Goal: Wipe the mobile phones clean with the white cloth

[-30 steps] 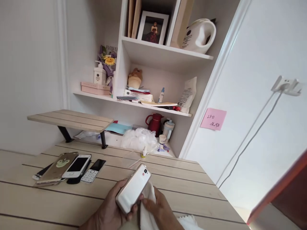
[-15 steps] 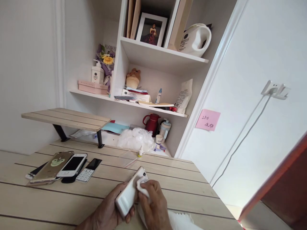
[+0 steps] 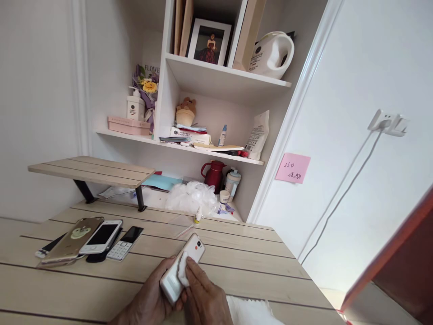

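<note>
Cloth (image 3: 183, 269) has slid down the phone (image 3: 193, 249).
Left hand (image 3: 149, 282) grips it, right hand (image 3: 203, 291) pinches cloth; a slip could drop it.

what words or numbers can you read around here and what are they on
"250" on the pink sticky note, with handwriting below it too blurred to read
"FLOWE" on the card behind the bouquet
"CH" on the small cup
Labels on the pump bottle and white jug: too small to read

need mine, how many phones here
4: a white phone in the left hand, a gold frog-backed phone, a white smartphone and a black keypad phone on the wooden table; more may hide beneath
</note>
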Motion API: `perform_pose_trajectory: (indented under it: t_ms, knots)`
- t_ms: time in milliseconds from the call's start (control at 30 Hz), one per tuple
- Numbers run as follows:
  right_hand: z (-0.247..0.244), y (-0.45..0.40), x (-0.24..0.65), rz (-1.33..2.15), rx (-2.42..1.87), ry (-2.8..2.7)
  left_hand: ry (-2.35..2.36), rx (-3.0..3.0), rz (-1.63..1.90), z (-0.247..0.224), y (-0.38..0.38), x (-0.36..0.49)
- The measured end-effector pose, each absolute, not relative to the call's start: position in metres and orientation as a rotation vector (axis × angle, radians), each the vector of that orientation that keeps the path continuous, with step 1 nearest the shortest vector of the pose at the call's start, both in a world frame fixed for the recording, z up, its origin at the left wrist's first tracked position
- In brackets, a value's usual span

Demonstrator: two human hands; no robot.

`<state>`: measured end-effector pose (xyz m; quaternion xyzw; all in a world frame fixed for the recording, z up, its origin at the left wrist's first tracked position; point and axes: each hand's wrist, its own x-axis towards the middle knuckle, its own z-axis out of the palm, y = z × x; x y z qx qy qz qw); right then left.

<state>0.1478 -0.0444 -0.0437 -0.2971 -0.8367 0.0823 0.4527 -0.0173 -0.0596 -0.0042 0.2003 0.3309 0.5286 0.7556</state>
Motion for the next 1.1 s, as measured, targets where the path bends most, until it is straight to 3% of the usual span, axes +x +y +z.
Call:
perform_pose_trajectory:
  t_ms: [233, 433, 633, 867, 1100]
  knots:
    - [-0.023, -0.04, 0.17, 0.153, -0.82, -2.004, 0.664, 0.434, 1.11, 0.005, -0.065, -0.014]
    - [-0.028, -0.047, 0.155, 0.127, -0.643, -2.093, 0.696, 0.396, 1.131, -0.002, -0.061, -0.015]
    - [-0.014, -0.04, 0.173, 0.07, -0.844, -1.942, 0.718, 0.467, 1.102, 0.004, -0.066, -0.016]
    - [-0.007, -0.057, 0.154, -0.059, -0.484, -2.13, 0.758, 0.491, 1.102, -0.002, -0.063, -0.017]
    - [0.001, -0.045, 0.174, -0.154, -0.814, -1.898, 0.734, 0.603, 1.061, 0.01, -0.073, -0.017]
